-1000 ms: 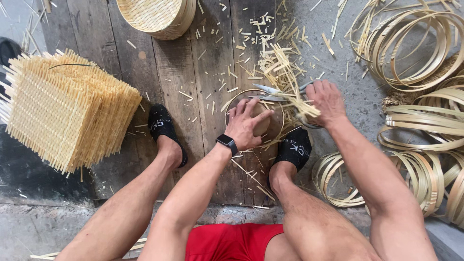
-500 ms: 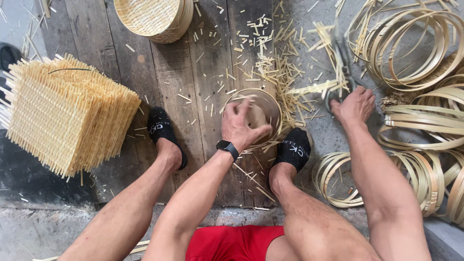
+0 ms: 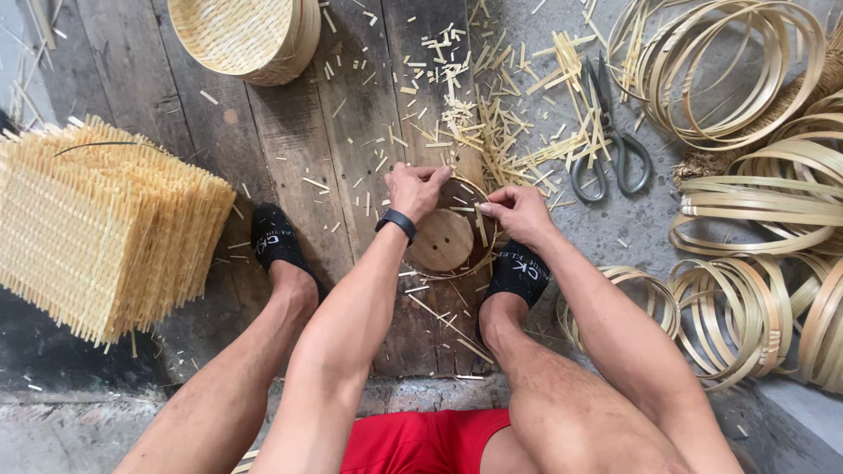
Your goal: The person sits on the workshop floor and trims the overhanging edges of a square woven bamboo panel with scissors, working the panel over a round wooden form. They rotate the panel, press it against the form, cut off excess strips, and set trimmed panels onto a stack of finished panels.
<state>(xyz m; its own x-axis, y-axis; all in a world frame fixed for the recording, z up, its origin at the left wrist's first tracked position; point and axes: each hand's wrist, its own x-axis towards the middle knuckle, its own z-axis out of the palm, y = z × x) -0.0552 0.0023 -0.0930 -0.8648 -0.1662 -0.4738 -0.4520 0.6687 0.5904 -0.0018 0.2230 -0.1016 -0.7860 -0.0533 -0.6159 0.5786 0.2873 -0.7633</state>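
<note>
A round wooden disc (image 3: 439, 241) sits on the plank floor between my feet, with a thin bamboo hoop (image 3: 471, 188) around it. My left hand (image 3: 417, 189), a black watch on its wrist, grips the hoop's far rim. From the right side, my right hand (image 3: 520, 212) pinches the rim with its fingertips. Grey-handled scissors (image 3: 606, 149) lie on the concrete to the right, apart from both hands.
Stacked square woven bamboo mats (image 3: 97, 228) stand at the left. Round woven trays (image 3: 241, 35) sit at the top. Loose bamboo hoops (image 3: 738, 70) pile up on the right, more hoops (image 3: 729, 316) lower down. Bamboo offcuts (image 3: 492, 123) litter the floor. My feet wear black socks (image 3: 277, 241).
My right hand carried the scissors away from the hoop, laid them on the concrete at the right, and came back to the rim. My left hand shifted to the far rim.
</note>
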